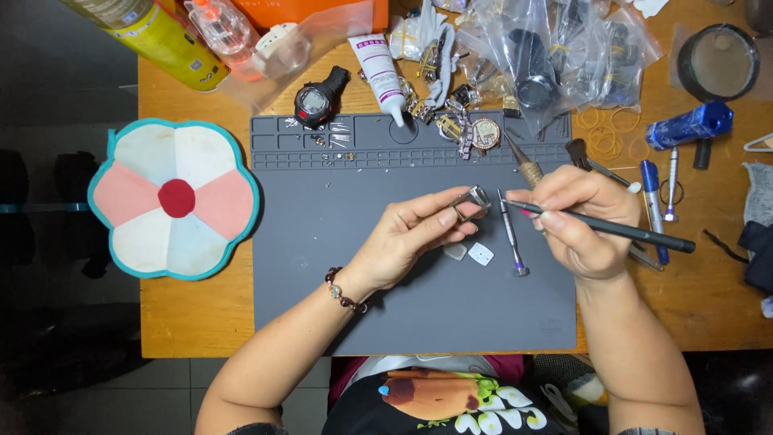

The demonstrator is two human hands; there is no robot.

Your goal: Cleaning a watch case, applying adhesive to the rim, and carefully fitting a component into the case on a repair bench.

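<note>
— Left hand (403,242), middle of the frame?
— Fingers closed around a small square metal watch case (471,203), pinched between thumb and fingertips, held just above the grey work mat (322,242).
— And the right hand (580,221)?
— Closed too, gripping a thin dark pen-like tool (612,229) like a pencil, tip aimed at the case from the right; touching it or just short, hard to tell.
— How far along, judging by the layout?
— Probably mid-disassembly or mid-reassembly, no telling which. Case seemingly open: two small square pieces (475,253), pale, flat on the mat just below it, apart from the case. Small silver screwdriver (510,238) lying beside them. Tiny screws and bits sorted in the mat's tray slots at upper centre.
— Anything left?
— Loose pieces not yet back in the case, so likely plenty.
— Elsewhere?
— Black digital watch (316,101) at the mat's top edge, white glue tube (378,68) next to it, bags of parts (547,56) upper right, flower-shaped pad (173,199) far left.
</note>
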